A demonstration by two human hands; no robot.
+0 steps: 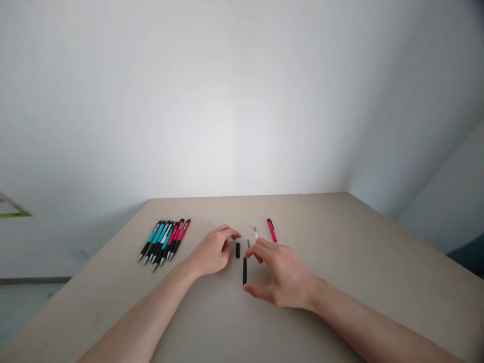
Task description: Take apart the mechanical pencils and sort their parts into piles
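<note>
My right hand (278, 272) grips a slim black pen part (244, 271) lengthwise, a fingertip at its far end and the thumb at its near end. Just to its left, my left hand (214, 252) rests low over the table, thumb and fingers apart, holding nothing. Beside those fingers lies a short black pen grip (238, 250). Beyond my right fingers are a tiny thin piece (248, 243), perhaps a spring, and a small silver pen tip (254, 229) with a white piece near it. A pink pen barrel (271, 230) with a black top lies farther right.
A row of several click pens (164, 242), turquoise, pink and white with black grips, lies on the left of the beige table (321, 227). A pale wall (234, 101) borders the table's far edge. Something dark teal (469, 254) shows at the right edge.
</note>
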